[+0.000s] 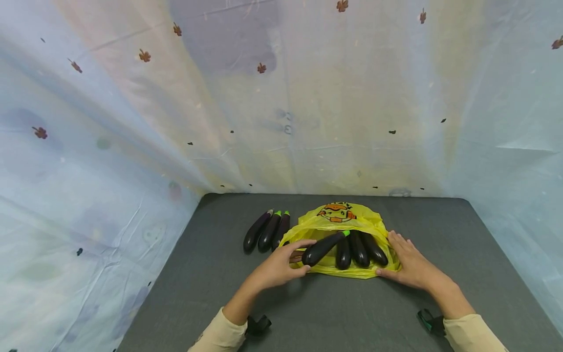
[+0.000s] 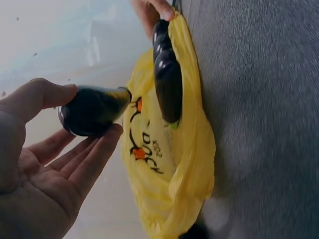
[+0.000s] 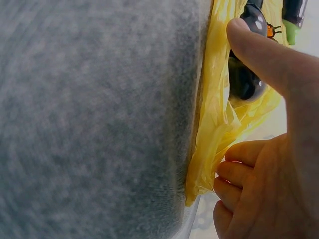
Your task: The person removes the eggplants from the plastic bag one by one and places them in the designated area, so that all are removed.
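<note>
In the head view my left hand [image 1: 279, 264] pinches a dark eggplant [image 1: 323, 249] by its rounded end. Its green stem points into the mouth of a yellow plastic bag [image 1: 347, 270]. The left wrist view has the held eggplant [image 2: 94, 112] between thumb and fingertips. Several more eggplants [image 1: 358, 250] lie side by side inside the bag. My right hand [image 1: 411, 264] rests at the bag's right side, with its thumb along the front rim. Its fingers are spread against the outside of the bag in the right wrist view.
Left of the bag, three eggplants [image 1: 266, 232] lie together on the grey table [image 1: 343, 318]. A pale patterned sheet [image 1: 308, 122] hangs behind and beside the table. Dark straps [image 1: 258, 325] circle both wrists.
</note>
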A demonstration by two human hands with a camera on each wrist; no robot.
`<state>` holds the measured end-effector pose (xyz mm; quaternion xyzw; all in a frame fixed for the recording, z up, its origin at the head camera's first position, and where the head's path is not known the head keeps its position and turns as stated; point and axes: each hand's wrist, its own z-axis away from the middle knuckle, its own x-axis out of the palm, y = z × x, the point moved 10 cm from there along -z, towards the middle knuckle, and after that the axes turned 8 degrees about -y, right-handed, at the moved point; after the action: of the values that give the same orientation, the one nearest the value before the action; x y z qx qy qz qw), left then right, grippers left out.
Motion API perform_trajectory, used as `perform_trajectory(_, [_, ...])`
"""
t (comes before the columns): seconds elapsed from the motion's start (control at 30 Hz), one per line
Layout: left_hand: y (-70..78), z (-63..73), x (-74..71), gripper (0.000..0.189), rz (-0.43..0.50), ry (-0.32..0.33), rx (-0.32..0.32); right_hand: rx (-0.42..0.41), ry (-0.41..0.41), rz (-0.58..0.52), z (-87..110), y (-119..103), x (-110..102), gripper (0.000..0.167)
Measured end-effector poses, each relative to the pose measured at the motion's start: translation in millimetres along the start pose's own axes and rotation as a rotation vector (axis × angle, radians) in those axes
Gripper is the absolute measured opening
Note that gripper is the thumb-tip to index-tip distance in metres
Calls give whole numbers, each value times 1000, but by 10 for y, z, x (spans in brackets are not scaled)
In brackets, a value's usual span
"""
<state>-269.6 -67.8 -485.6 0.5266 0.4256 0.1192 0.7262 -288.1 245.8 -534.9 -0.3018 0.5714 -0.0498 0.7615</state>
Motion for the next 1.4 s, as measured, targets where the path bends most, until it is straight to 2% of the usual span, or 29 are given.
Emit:
perform_trajectory(0.1, [-2,61,-51,64,-2,1,26,-6,3,-4,5,0,-5,125])
perform_trajectory(0.4, [-68,239,-248,64,21,31,41,-6,12,16,7,4,-7,126])
perform_trajectory(0.7, [-111,369,-507,66,-36,111,59,-7,14,16,-3,11,-15,126])
perform_trajectory(0.93, [-194,473,-701,69,-80,181,43,-3,7,17,-13,26,-3,126])
perform_trajectory(1.2, [-347,587,-922,71,-85,259,-33,-3,-1,2,-8,32,3,126])
perform_trajectory(1.4, [-475,709,-1144,69,-104,329,-46,1,-5,-1,-8,30,6,126])
